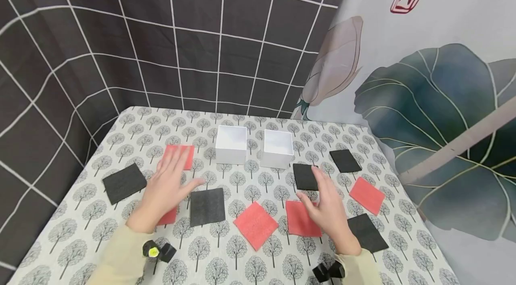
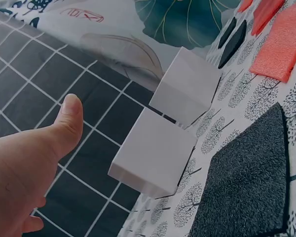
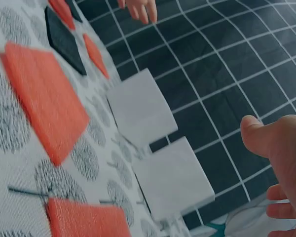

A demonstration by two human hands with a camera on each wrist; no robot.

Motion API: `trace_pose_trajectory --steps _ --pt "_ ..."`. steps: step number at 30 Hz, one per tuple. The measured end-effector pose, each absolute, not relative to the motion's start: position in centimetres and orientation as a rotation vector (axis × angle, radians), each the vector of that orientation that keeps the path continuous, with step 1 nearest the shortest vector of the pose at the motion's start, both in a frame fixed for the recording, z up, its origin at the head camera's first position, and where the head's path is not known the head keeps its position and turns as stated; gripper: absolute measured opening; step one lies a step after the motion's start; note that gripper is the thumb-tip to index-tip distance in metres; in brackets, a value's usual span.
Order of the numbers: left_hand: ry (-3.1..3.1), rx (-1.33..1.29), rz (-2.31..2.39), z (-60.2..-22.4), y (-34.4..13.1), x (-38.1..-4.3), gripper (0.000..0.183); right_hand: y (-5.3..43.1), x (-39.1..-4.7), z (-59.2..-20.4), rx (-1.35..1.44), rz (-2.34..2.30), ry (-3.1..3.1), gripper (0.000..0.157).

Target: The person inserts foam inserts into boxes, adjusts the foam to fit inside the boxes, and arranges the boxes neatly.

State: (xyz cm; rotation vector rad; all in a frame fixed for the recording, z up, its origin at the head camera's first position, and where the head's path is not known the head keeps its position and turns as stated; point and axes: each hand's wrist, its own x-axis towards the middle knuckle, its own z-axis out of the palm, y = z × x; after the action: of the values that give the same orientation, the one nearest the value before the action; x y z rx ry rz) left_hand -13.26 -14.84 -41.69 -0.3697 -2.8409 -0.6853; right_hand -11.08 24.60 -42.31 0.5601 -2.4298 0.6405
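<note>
My left hand [image 1: 167, 188] is over the left of the table, fingers straight and thumb spread, holding nothing. It partly hides a red square [image 1: 187, 158] beyond it and another red square [image 1: 169, 218] below it. A black square [image 1: 125, 183] lies to its left, and a black textured square [image 2: 244, 182] to its right. My right hand [image 1: 330, 213], also empty with its thumb apart, overlaps a red square [image 1: 300, 218] and the edge of a black square [image 1: 304, 177]. Between the hands, nearer me, lies a red cloth-like square [image 1: 255, 226].
Two white square boxes [image 1: 231, 156] [image 1: 277, 160] stand side by side toward the table's back. At the right lie black squares [image 1: 345, 161] [image 1: 368, 233] and a red one [image 1: 367, 195]. A dark gridded curtain [image 1: 197, 47] hangs behind the tree-patterned tablecloth [image 1: 217, 271].
</note>
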Motion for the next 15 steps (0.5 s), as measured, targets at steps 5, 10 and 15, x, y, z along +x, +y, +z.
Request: trace_pose_trajectory --steps 5,10,15 --pt "-2.853 -0.35 -0.697 -41.9 -14.5 -14.1 0.097 23.4 -10.7 -42.1 0.563 0.788 -2.468 0.075" --pt "-2.823 -0.333 -0.741 -42.2 -13.9 -15.0 0.097 22.0 -10.5 -42.6 0.57 0.825 -2.557 0.081" --pt "-2.769 -0.333 -0.849 -42.5 -13.2 -16.0 0.097 20.5 -10.1 -43.3 0.547 0.775 -2.734 0.082"
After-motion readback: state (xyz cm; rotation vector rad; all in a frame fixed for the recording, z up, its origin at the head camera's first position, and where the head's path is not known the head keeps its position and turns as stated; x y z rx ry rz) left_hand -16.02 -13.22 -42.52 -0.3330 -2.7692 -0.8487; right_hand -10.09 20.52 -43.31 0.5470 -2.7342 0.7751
